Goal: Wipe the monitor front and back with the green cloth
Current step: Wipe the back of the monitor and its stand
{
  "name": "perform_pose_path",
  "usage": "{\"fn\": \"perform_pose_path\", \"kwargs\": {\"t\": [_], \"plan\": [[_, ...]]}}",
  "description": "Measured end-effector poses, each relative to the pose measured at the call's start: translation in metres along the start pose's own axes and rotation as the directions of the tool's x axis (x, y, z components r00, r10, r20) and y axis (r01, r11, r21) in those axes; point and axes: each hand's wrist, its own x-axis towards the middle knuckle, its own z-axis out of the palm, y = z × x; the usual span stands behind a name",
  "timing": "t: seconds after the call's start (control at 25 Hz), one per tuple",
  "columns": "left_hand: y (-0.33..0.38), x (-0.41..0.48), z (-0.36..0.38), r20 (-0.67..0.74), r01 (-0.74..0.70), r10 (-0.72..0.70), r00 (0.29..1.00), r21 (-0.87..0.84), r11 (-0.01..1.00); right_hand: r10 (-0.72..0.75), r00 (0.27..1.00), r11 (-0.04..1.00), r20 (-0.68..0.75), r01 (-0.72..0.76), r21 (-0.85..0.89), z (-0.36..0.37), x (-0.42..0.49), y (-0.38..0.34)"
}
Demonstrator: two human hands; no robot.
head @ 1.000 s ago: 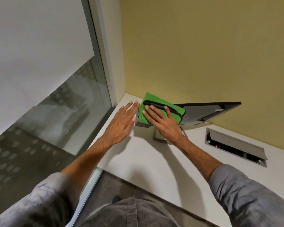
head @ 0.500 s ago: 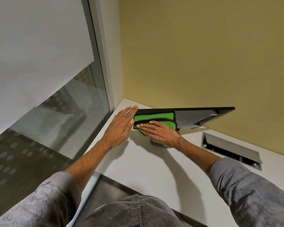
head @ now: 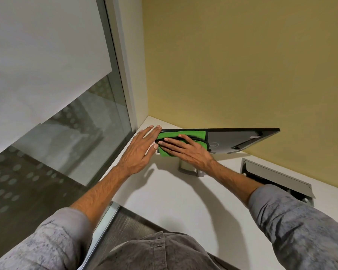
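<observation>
The monitor (head: 238,140) stands on a white desk with its grey back turned toward me, seen steeply from above. A green cloth (head: 185,134) lies against the left part of that back. My right hand (head: 185,151) presses the cloth flat to the monitor with straight fingers pointing left. My left hand (head: 142,147) lies flat with straight fingers against the monitor's left edge, its fingertips at the top left corner. The screen side is hidden from me.
The monitor's grey stand foot (head: 189,168) sits on the white desk (head: 174,195). A cable hatch (head: 277,176) with its lid raised is set in the desk at the right. A yellow wall (head: 242,65) is behind, a glass partition (head: 57,123) at the left.
The cloth came down from over the monitor's top edge onto its back. My right hand turned to point left and slid the cloth toward the left edge. My left hand stayed at that edge.
</observation>
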Motion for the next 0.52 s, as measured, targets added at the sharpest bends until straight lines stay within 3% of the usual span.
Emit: {"fn": "perform_pose_path", "kwargs": {"t": [0.32, 0.4, 0.52], "plan": [[0.007, -0.003, 0.002, 0.01, 0.017, -0.017, 1.0, 0.001, 1.0, 0.235, 0.97, 0.967, 0.058, -0.239, 0.083, 0.026, -0.076, 0.015], [0.012, -0.002, 0.007, 0.011, 0.04, -0.04, 0.999, -0.006, 0.999, 0.4, 0.916, 0.909, 0.039, -0.402, 0.113, 0.032, -0.102, 0.019], [0.021, 0.0, 0.018, -0.028, 0.072, -0.071, 0.997, 0.025, 0.997, 0.658, 0.75, 0.726, 0.06, -0.654, 0.215, 0.033, -0.118, 0.012]]}}
